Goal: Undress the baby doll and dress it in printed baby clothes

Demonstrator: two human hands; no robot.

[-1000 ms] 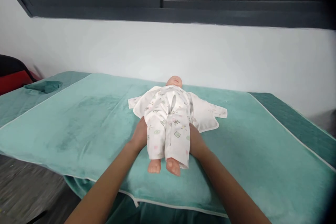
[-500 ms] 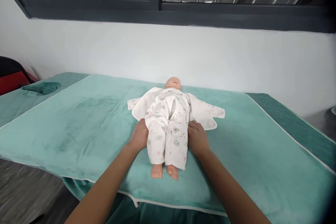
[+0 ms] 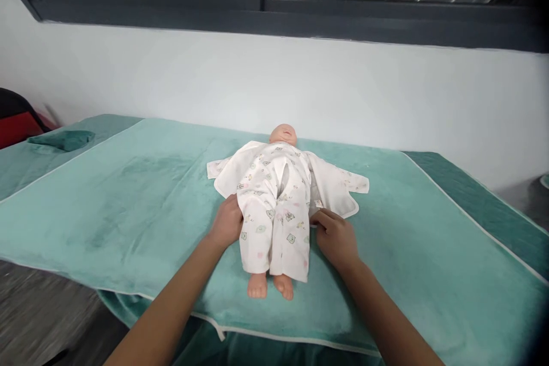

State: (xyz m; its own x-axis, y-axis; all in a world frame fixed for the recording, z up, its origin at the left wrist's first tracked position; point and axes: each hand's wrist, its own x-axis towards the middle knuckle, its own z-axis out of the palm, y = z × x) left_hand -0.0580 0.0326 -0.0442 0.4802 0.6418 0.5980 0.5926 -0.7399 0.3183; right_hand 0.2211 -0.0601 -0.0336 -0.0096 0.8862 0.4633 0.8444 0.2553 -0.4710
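Note:
A baby doll (image 3: 283, 134) lies on its back, feet toward me. White printed trousers (image 3: 274, 229) cover its legs and belly; the bare feet (image 3: 257, 286) stick out below. Under the trousers, a white shirt (image 3: 337, 191) spreads to both sides, sleeves outstretched. My right hand (image 3: 338, 237) is closed on the shirt's lower edge beside the right-hand trouser leg, where a small tag shows. Against the other trouser leg, my left hand (image 3: 229, 220) has its fingers curled, tips hidden beneath the cloth; what they grip cannot be made out.
A teal padded cover (image 3: 141, 200) with pale piping lies under the doll. Behind it rises a white wall (image 3: 274, 80) below a dark window frame (image 3: 274, 17). A red and black object (image 3: 19, 123) stands at far left.
My right hand has moved slightly right and down, away from the trouser leg, drawing the shirt's edge outward and exposing the small tag. My left hand stays at the same trouser leg.

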